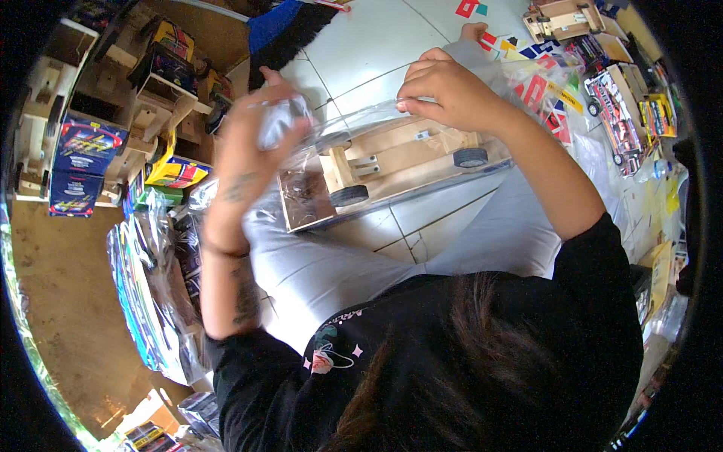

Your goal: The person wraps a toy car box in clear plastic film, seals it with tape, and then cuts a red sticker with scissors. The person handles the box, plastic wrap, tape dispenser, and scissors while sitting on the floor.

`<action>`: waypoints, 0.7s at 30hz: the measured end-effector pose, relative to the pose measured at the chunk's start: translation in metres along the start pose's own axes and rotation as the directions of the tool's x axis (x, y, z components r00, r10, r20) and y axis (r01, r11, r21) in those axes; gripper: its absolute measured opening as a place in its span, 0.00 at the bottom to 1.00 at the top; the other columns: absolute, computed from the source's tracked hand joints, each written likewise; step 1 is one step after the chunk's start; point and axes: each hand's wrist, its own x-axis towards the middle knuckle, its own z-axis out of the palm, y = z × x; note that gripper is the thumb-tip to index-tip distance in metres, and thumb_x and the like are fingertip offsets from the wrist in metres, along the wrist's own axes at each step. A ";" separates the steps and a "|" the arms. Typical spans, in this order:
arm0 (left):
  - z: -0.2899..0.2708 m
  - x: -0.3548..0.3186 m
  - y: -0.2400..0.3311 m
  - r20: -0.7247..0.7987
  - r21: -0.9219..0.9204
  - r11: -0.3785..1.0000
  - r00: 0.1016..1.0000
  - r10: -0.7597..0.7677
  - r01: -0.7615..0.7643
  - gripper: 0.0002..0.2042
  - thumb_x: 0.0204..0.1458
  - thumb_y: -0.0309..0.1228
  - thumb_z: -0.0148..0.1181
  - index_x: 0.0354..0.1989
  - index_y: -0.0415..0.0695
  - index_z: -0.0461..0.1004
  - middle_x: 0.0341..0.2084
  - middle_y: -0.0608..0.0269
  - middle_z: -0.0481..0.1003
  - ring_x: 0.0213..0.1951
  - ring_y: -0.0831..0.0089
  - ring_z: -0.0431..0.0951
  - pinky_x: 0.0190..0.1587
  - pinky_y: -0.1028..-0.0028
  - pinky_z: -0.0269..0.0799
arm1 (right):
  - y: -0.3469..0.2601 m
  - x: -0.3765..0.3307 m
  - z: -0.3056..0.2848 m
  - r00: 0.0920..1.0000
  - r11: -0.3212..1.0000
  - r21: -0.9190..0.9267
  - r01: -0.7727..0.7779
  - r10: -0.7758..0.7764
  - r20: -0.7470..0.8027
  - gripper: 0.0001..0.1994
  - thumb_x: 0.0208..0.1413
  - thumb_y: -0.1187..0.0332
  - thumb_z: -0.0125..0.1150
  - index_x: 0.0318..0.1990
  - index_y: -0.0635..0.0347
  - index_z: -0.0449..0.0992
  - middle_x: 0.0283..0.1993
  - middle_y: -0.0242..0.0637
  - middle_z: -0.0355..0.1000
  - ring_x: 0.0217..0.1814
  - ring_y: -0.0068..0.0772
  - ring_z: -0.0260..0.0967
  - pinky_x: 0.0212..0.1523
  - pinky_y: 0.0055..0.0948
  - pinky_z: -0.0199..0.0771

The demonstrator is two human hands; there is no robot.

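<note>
A wooden toy truck point(407, 154) lies across my lap with its underside up, showing black wheels, pale axle blocks and small metal hinges. Clear plastic wrap point(346, 124) stretches along its far edge. My right hand point(444, 87) pinches that plastic above the truck's far side, fingers bent and pressed together. At the truck's left end, my left hand point(260, 135) is smeared by motion. A crumpled, shiny part of the plastic shows between its thumb and fingers, but the blur hides whether they grip it.
Stacked wooden toy trucks point(90, 143) with printed panels stand at left, above a pile of plastic-wrapped flat items point(154, 294). More toy trucks point(617, 120) sit at right. Colourful paper scraps point(535, 90) litter the tiles. A blue and black broom head point(290, 38) lies beyond.
</note>
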 end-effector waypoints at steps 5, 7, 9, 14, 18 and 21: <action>0.067 0.037 0.049 0.164 -0.006 0.996 0.982 0.090 -0.090 0.09 0.50 0.34 0.61 0.37 0.44 0.79 0.31 0.60 0.79 0.38 0.64 0.78 0.59 0.52 0.56 | 0.001 -0.001 -0.001 1.000 1.000 -0.018 0.019 -0.019 0.000 0.07 0.52 0.65 0.60 0.29 0.58 0.79 0.29 0.33 0.74 0.39 0.33 0.67 0.52 0.32 0.57; 0.065 0.047 0.051 0.230 -0.121 0.992 0.971 0.063 -0.036 0.09 0.51 0.32 0.59 0.35 0.41 0.79 0.28 0.57 0.79 0.35 0.64 0.78 0.52 0.62 0.65 | 0.004 -0.001 0.000 0.999 0.999 0.009 0.032 -0.032 -0.016 0.10 0.52 0.60 0.59 0.29 0.56 0.79 0.28 0.37 0.73 0.38 0.37 0.67 0.49 0.34 0.58; 0.062 0.054 0.046 0.306 -0.239 0.971 0.951 0.045 0.031 0.09 0.52 0.31 0.57 0.36 0.39 0.78 0.27 0.54 0.79 0.33 0.66 0.78 0.44 0.72 0.71 | 0.006 -0.001 0.000 1.000 1.000 -0.015 -0.024 0.024 0.013 0.10 0.51 0.60 0.60 0.32 0.56 0.79 0.31 0.36 0.74 0.40 0.38 0.67 0.50 0.34 0.58; 0.073 0.068 0.017 0.604 -0.393 0.827 0.791 -0.098 0.402 0.13 0.53 0.33 0.56 0.39 0.36 0.77 0.34 0.57 0.79 0.37 0.71 0.77 0.44 0.75 0.69 | -0.008 -0.007 0.006 0.954 0.963 -0.262 0.057 -0.130 -0.270 0.14 0.46 0.58 0.63 0.40 0.52 0.76 0.39 0.31 0.73 0.49 0.34 0.66 0.57 0.40 0.56; 0.082 0.073 0.007 0.747 -0.433 0.653 0.653 -0.125 0.621 0.15 0.53 0.35 0.56 0.39 0.34 0.77 0.36 0.58 0.79 0.39 0.72 0.76 0.46 0.76 0.68 | -0.024 -0.016 0.024 0.936 0.853 -0.521 0.028 -0.206 -0.287 0.13 0.45 0.59 0.62 0.38 0.50 0.76 0.40 0.26 0.71 0.54 0.28 0.64 0.62 0.44 0.52; 0.078 0.070 0.017 0.723 -0.385 0.722 0.674 -0.150 0.574 0.16 0.52 0.37 0.58 0.38 0.35 0.77 0.35 0.57 0.79 0.39 0.68 0.77 0.45 0.75 0.69 | -0.020 -0.016 0.033 0.945 0.872 -0.489 0.010 -0.168 -0.280 0.09 0.46 0.62 0.61 0.35 0.51 0.77 0.37 0.25 0.72 0.53 0.28 0.64 0.61 0.42 0.53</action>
